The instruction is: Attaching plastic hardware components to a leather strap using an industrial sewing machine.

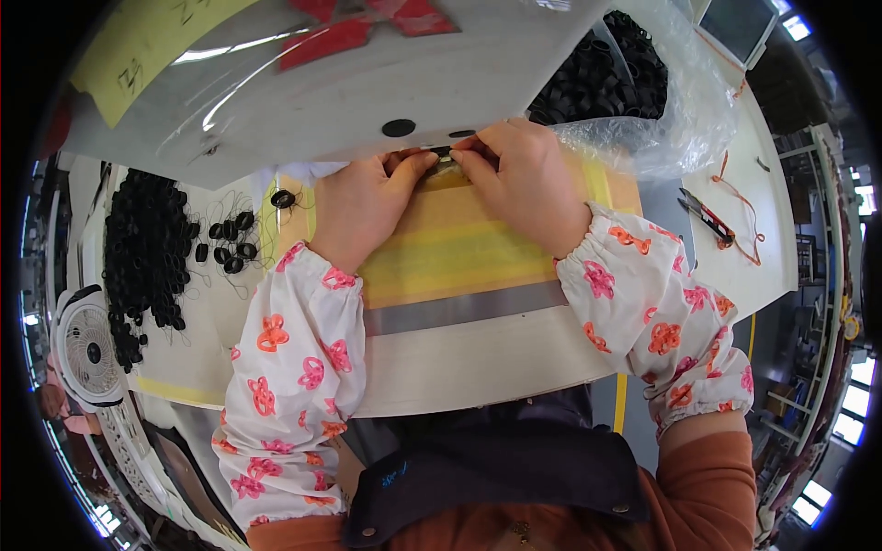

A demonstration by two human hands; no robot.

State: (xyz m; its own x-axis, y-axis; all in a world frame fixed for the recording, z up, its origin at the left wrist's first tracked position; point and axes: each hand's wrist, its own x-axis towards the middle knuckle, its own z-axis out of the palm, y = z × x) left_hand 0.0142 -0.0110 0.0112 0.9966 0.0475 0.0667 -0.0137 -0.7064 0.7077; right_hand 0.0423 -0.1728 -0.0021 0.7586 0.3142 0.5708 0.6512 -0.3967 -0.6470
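Note:
Both hands are close together under the front edge of a grey machine cover (349, 119). My left hand (363, 197) is closed, thumb and forefinger pinched at a small dark piece (442, 151). Facing it, my right hand (524, 174) pinches from the other side of that piece. What exactly the fingertips grip is too small and partly hidden. Beneath the hands lies a tan board with yellow tape (469, 243). Left of my left hand, a single black wire coil (282, 198) lies at the board's edge, with thin wire trailing from it.
A large heap of black coils (142, 248) covers the table's left side, with several loose coils (233, 248) beside it. At the back right sits a clear plastic bag (684, 138) of black rings (606, 78). Thread snips (706, 217) with an orange cord lie at right. A white fan (90, 349) stands far left.

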